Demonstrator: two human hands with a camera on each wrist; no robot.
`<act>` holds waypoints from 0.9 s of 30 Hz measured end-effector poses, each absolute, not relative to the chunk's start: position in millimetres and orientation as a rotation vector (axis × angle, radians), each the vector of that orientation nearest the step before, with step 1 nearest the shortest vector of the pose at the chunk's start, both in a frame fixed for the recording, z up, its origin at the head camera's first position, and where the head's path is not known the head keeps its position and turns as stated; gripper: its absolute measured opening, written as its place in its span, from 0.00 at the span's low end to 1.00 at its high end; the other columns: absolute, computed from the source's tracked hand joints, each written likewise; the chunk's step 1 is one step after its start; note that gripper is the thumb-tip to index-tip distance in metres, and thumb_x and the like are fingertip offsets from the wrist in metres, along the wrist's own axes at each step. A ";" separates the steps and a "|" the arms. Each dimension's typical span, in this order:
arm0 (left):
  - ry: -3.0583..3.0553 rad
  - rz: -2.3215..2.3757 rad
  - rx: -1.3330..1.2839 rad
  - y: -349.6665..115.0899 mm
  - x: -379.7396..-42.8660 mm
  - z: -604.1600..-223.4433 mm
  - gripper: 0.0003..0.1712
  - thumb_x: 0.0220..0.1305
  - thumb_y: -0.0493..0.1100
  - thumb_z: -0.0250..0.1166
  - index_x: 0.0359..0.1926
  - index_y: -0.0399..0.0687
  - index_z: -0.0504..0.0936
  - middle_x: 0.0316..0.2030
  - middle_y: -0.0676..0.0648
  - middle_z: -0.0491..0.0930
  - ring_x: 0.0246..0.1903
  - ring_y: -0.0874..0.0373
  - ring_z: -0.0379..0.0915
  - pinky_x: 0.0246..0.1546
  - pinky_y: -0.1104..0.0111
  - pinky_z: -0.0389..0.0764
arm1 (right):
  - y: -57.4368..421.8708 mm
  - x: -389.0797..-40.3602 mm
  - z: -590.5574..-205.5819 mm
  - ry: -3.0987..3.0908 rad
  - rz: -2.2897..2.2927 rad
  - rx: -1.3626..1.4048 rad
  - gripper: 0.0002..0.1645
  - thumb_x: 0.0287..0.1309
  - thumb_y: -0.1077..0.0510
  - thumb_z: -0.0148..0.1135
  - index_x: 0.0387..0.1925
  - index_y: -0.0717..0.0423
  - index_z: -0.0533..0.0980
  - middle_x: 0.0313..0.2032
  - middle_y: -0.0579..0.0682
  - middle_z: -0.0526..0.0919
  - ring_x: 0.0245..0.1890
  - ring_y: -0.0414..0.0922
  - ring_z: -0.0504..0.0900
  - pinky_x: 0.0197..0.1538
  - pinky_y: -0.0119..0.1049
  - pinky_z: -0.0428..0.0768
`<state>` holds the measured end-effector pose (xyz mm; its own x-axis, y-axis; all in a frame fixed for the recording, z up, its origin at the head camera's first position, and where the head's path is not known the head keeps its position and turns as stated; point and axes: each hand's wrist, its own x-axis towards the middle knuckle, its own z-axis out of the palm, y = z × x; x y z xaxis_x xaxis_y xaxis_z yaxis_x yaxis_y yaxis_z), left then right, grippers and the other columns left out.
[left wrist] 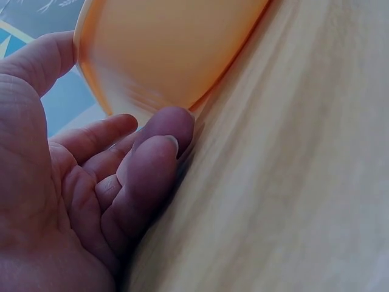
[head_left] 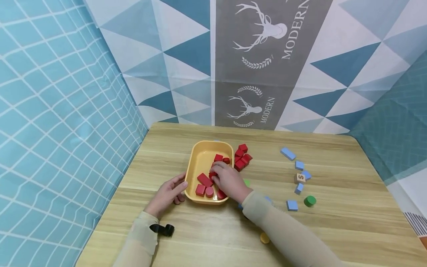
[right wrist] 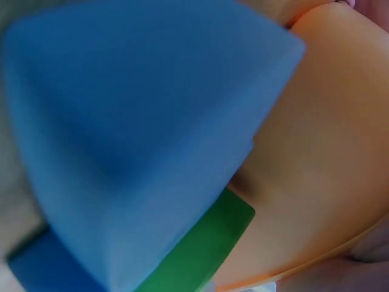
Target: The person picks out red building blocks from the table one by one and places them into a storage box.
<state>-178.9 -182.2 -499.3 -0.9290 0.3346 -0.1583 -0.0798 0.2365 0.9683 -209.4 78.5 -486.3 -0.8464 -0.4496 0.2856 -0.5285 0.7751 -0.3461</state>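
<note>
- Red blocks (head_left: 242,157) crowd just outside the tray's right wall, toward the bench's far edge.
- Close beside the right wrist camera, a large blue block (right wrist: 134,91) and a green block (right wrist: 200,243) stand near the tray's outer wall.
- The right forearm (head_left: 290,230) crosses low over the bench, a yellow round block (head_left: 264,237) right beside it.
- Further toward the bench's right edge lie scattered blue blocks (head_left: 292,205), a wooden letter cube (head_left: 300,178) marked S and a green cylinder (head_left: 310,201).
- Bare wood runs from the tray to the bench's left edge and far left corner, and another broad stretch from the green cylinder to the right edge.
- Patterned cloth (head_left: 186,63) rises behind the bench's far edge.
- The yellow tray (head_left: 198,163) sits left of the bench's middle, well apart from the left edge; red pieces (head_left: 205,180) lie in its right and near parts, some hidden by the right grip.
- The right grip (head_left: 230,180) reaches over the tray's right wall, fingers together on a red block (head_left: 212,175) inside.
- The left grip (head_left: 168,193) holds the tray's left side, thumb at the rim, other fingers bent outside.
</note>
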 end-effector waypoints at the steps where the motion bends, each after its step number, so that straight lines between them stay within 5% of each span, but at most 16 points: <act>1: 2.183 1.735 0.233 -181.4 -177.3 -494.8 0.33 0.75 0.48 0.56 0.74 0.41 0.60 0.59 0.38 0.73 0.31 0.35 0.76 0.26 0.61 0.80 | 78.2 -209.5 -486.8 -2.774 0.625 0.774 0.11 0.58 0.57 0.70 0.44 0.50 0.82 0.52 0.50 0.78 0.53 0.43 0.74 0.54 0.40 0.79; 16: 2.142 1.823 0.253 -190.4 -191.5 -533.0 0.34 0.73 0.53 0.59 0.73 0.46 0.62 0.62 0.41 0.72 0.28 0.43 0.78 0.22 0.67 0.78 | 79.2 -210.0 -489.6 -2.770 0.628 0.743 0.12 0.58 0.54 0.71 0.45 0.49 0.83 0.53 0.49 0.76 0.51 0.42 0.74 0.55 0.39 0.78; 27: 2.147 1.813 0.200 -190.3 -191.3 -531.1 0.21 0.72 0.49 0.61 0.57 0.39 0.73 0.34 0.38 0.80 0.29 0.41 0.77 0.24 0.64 0.79 | 78.7 -210.7 -487.8 -2.773 0.522 0.850 0.10 0.60 0.54 0.69 0.42 0.50 0.87 0.44 0.45 0.85 0.51 0.42 0.76 0.57 0.42 0.76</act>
